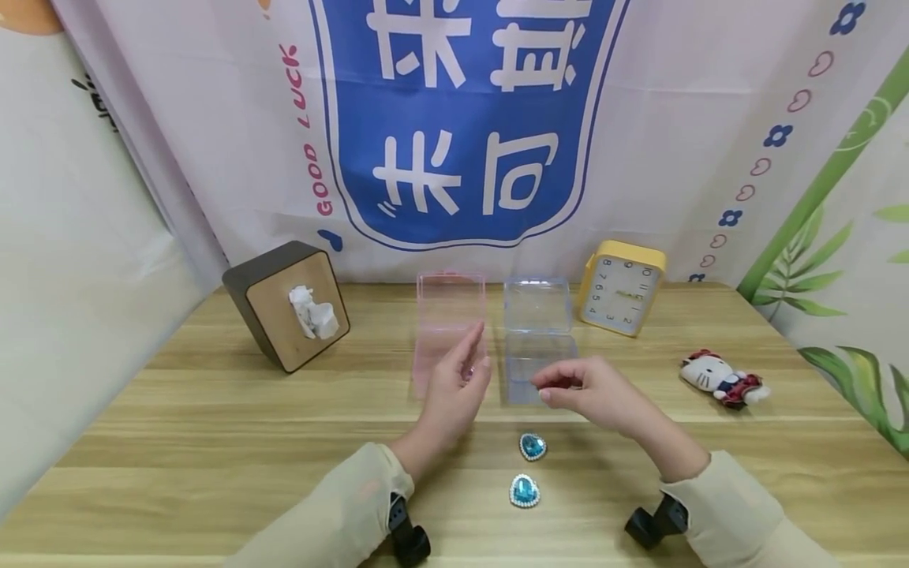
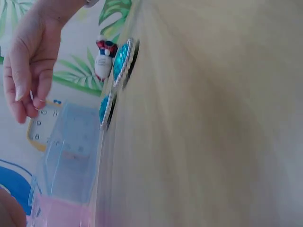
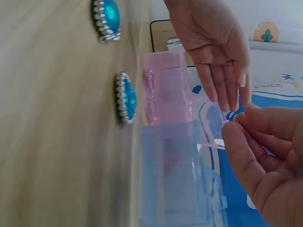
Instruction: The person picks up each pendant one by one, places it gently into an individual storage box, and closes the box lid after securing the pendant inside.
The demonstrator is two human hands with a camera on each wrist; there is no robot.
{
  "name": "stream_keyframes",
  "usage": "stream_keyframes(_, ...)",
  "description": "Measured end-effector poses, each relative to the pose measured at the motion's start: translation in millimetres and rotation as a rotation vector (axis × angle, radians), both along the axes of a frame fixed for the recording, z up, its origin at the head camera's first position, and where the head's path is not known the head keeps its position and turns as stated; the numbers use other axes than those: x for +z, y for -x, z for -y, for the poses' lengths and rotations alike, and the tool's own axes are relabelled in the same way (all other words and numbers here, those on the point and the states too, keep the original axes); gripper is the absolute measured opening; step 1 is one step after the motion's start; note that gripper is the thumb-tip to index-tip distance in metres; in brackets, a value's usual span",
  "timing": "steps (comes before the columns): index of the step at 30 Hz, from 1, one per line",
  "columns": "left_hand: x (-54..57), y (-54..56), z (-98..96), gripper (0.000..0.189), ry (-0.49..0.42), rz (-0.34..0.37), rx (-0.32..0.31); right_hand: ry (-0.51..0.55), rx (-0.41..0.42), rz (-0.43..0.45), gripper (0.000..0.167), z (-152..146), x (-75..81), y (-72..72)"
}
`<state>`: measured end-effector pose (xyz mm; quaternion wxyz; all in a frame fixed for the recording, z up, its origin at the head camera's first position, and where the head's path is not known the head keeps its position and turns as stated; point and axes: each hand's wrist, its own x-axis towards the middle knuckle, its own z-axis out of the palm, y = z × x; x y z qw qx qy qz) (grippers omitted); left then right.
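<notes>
My left hand point(image 1: 454, 390) hovers over the near right part of an open pink clear plastic box point(image 1: 428, 359), fingers straight and nothing visibly held. Pink beaded gems point(image 3: 150, 94) lie inside that box, partly hidden by the hand in the head view. Beside it stands an open pale-blue clear box point(image 1: 521, 392). My right hand point(image 1: 592, 390) is raised at its near right corner. Its fingers are loosely bent, with no object visible between thumb and forefinger. Closer to me, two blue gems with silvery beaded rims lie on the table: a farther gem point(image 1: 533, 446) and a nearer gem point(image 1: 524, 491).
A dark-sided tissue box point(image 1: 266, 315) with a wooden face stands at the back left. A yellow clock point(image 1: 625, 288) is behind the blue box, to the right. A small cat doll point(image 1: 720, 380) lies on the wooden table point(image 1: 234, 442). Printed cloth point(image 1: 461, 229) hangs behind.
</notes>
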<state>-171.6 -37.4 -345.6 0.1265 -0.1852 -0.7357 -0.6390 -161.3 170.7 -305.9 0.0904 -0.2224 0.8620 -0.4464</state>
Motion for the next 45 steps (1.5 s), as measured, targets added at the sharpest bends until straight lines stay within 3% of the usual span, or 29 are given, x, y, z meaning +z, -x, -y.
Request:
stream_keyframes(8, -7.3, -0.2, -14.8, 0.051, 0.057, 0.003, -0.078, -0.016, 0.019, 0.095, 0.029, -1, -19.0, -5.6)
stream_keyframes(13, -6.4, 3.2, -21.7, 0.052, 0.161, -0.014, -0.087, -0.004, 0.018, 0.12, 0.032, 0, -29.4, -7.5)
stream_keyframes(22, -11.8, 6.3, -33.0, 0.055, 0.26, 0.041, -0.097, 0.067, -0.011, 0.203, 0.034, 3, -46.9, -11.5)
stream_keyframes(28, -15.8, 7.7, -37.9, 0.055, 0.268, 0.04, -0.103, 0.074, -0.036, 0.155, 0.033, 6, -57.3, -15.8)
stream_keyframes(36, -21.8, 11.0, -41.0, 0.055, 0.261, 0.077, -0.086, -0.005, -0.07, -0.002, 0.028, 12, -62.8, -21.0)
stream_keyframes(45, -27.8, 12.1, -42.4, 0.055, 0.263, 0.084, -0.069, -0.047, -0.09, -0.045, 0.02, 15, -61.5, -23.9)
